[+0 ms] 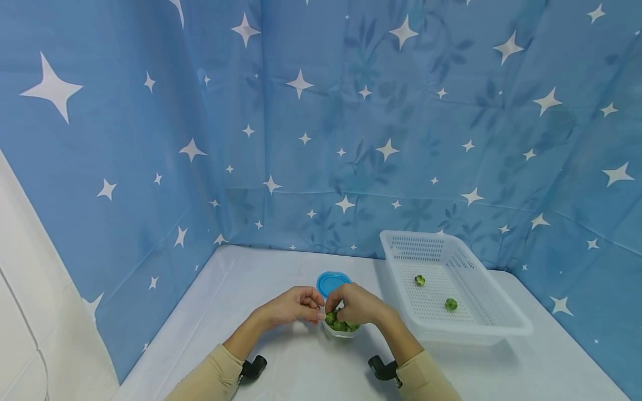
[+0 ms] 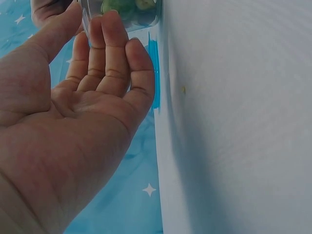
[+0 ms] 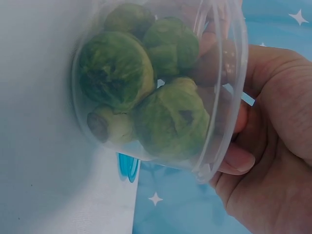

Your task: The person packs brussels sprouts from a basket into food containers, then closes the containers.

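Observation:
A clear round plastic tub [image 3: 195, 165] holding several Brussels sprouts [image 3: 114, 70] stands on the table in front of me. My right hand [image 1: 358, 303] is over its opening, fingers bent down among the sprouts. In the right wrist view, those fingers [image 3: 214, 63] show dimly through the tub wall; I cannot tell whether they pinch a sprout. At the tub's left side is my left hand [image 1: 296, 305], its fingertips right at the rim. The left wrist view shows its fingers [image 2: 114, 53] gently bent, palm facing the camera.
A blue lid [image 1: 328, 282] lies just behind the tub. To the right stands a white perforated basket [image 1: 491, 328] with two Brussels sprouts [image 1: 451, 304] apart inside. The white tablecloth [image 1: 241, 278] reaches back to a blue star-patterned curtain [image 1: 321, 139].

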Action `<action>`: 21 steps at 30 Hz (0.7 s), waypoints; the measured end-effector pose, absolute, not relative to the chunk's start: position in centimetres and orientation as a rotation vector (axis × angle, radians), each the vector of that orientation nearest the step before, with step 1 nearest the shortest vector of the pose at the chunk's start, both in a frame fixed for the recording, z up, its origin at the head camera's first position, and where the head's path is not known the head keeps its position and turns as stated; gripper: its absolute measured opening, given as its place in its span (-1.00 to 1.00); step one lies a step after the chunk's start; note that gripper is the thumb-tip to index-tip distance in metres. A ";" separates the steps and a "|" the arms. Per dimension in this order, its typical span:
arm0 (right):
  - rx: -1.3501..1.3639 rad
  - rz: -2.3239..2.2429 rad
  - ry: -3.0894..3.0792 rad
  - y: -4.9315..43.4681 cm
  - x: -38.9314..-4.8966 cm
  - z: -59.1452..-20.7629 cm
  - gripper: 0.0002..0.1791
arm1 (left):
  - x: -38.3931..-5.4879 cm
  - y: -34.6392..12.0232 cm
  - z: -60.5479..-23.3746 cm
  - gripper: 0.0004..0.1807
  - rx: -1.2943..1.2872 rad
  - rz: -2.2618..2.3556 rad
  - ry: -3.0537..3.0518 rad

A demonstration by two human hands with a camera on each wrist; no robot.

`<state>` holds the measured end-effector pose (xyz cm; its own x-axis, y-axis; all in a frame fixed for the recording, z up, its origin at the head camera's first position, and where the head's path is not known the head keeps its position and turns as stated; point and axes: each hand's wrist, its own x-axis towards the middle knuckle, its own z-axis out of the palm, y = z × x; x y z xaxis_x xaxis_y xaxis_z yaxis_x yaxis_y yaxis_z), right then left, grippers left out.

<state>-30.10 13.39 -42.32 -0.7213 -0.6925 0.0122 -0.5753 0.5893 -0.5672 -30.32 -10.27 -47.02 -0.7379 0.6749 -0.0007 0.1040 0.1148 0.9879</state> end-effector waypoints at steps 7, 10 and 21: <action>-1.108 -0.877 2.570 13.9 -30.3 -42.3 -0.55 | -30.4 -10.3 -47.0 -0.71 0.754 1.653 1.955; -1.143 -0.903 2.526 14.1 -30.5 -42.2 -0.61 | -30.4 -10.4 -47.0 -0.71 0.756 1.647 1.960; -1.106 -0.922 2.443 14.3 -30.3 -42.1 -0.83 | -30.4 -10.3 -47.1 -0.68 0.753 1.640 1.962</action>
